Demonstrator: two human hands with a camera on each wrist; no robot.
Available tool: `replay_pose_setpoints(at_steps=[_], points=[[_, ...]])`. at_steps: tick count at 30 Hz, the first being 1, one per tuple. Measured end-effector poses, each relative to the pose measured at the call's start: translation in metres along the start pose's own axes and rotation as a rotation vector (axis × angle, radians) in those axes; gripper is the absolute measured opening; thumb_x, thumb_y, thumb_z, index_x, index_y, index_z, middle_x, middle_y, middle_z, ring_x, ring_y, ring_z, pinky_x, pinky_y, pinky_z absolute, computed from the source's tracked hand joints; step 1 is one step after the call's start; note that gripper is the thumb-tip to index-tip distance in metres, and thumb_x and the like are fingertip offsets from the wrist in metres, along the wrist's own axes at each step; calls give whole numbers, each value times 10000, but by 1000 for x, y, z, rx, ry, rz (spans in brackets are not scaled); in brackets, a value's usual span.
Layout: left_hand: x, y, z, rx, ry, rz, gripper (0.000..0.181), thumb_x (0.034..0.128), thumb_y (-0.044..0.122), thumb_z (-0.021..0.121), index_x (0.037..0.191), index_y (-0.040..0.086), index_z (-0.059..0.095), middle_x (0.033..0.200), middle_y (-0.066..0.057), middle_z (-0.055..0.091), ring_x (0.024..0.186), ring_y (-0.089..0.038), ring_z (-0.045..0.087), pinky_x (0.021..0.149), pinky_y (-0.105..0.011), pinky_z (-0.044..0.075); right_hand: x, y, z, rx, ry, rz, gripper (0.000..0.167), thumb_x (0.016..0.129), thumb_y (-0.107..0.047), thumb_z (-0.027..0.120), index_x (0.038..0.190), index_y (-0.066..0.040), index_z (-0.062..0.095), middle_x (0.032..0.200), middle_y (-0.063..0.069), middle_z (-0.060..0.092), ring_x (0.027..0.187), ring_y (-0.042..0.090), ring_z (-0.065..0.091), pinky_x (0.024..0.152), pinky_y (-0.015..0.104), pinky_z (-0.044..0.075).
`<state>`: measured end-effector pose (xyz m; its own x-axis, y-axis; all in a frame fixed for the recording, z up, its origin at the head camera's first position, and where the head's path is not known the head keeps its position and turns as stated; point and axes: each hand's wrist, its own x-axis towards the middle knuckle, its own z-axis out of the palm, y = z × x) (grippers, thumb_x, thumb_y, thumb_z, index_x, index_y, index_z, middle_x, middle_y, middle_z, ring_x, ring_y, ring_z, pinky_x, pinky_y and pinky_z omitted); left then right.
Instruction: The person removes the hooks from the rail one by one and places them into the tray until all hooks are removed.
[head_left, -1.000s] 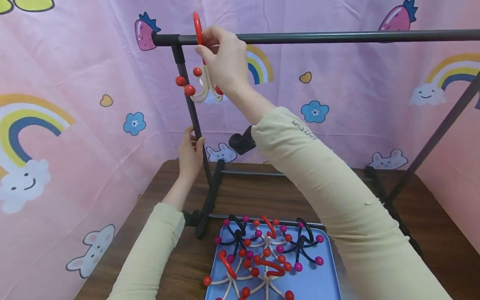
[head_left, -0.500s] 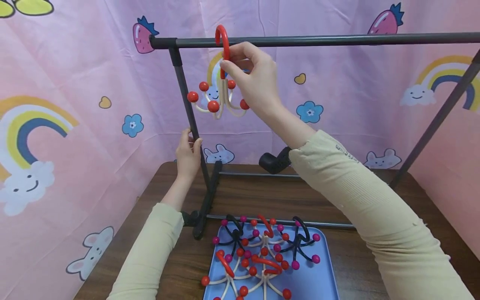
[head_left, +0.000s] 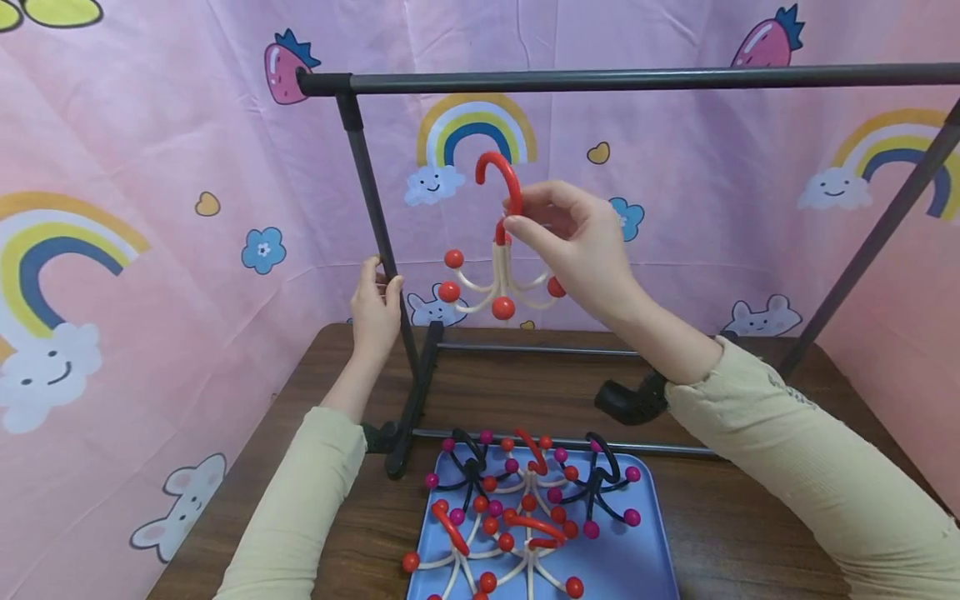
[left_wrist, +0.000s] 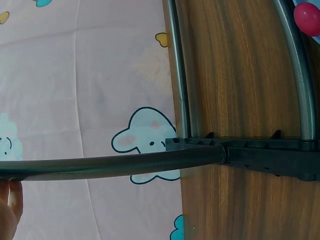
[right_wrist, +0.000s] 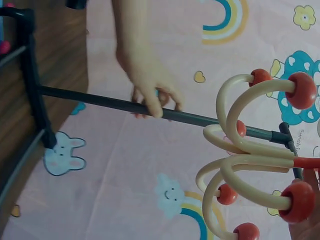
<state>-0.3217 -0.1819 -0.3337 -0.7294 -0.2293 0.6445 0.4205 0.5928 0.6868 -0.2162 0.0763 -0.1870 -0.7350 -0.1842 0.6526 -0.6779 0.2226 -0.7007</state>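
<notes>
In the head view my right hand [head_left: 585, 246] pinches the red hook of a multi-arm hook hanger [head_left: 501, 265], its cream arms tipped with red balls. The hanger is upright in the air, below the black rack's top bar [head_left: 570, 81] and apart from it. The right wrist view shows the hanger's arms [right_wrist: 250, 161] close up, with part of the right hand at the edge. My left hand [head_left: 377, 321] holds the rack's left post [head_left: 369, 187], thumb and fingers on either side. Only its fingertips [left_wrist: 15, 197] show in the left wrist view.
Below, a blue tray [head_left: 648, 550] on the wooden table [head_left: 360, 517] holds several similar hangers, cream with red hooks and black with magenta balls. The rack's lower rails [head_left: 465, 435] cross the table behind the tray. A patterned pink cloth [head_left: 187, 317] hangs behind.
From the top bar's left end, my right hand has brought the hanger rightward and down, so its hook now sits below the bar. The left hand stays on the post.
</notes>
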Motion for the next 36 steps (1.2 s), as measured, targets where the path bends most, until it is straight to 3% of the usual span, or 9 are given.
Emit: replay_pose_setpoints(at_steps=[10, 20, 29, 36], points=[[1, 0, -1, 0, -2, -27, 310, 915, 167, 535, 1198, 75, 450, 935, -169, 593, 874, -285, 618, 741, -398, 535, -54, 17, -18, 27, -92, 33, 219, 842, -87, 633, 1048, -13, 615, 961, 115, 673, 908, 168, 645, 863, 256, 504], [3, 2, -2, 5, -13, -39, 309, 912, 155, 539, 1199, 85, 449, 947, -168, 591, 891, -287, 616, 770, -396, 531, -116, 32, -32, 25, -113, 86, 200, 815, 10, 633, 1003, -57, 651, 943, 25, 652, 891, 146, 622, 813, 250, 524], [3, 3, 0, 12, -12, -42, 320, 919, 179, 527, 1214, 85, 443, 951, -166, 594, 885, -286, 616, 751, -408, 532, -149, 41, -44, 41, -204, 132, 214, 805, 12, 641, 997, -83, 642, 961, -13, 643, 940, 143, 585, 859, 244, 506], [3, 2, 2, 21, -14, -56, 332, 918, 202, 530, 1222, 104, 442, 942, -149, 587, 868, -262, 610, 720, -381, 529, -177, 55, -57, 108, -272, 150, 227, 806, 74, 607, 992, -54, 628, 945, 23, 638, 901, 146, 607, 807, 245, 530]])
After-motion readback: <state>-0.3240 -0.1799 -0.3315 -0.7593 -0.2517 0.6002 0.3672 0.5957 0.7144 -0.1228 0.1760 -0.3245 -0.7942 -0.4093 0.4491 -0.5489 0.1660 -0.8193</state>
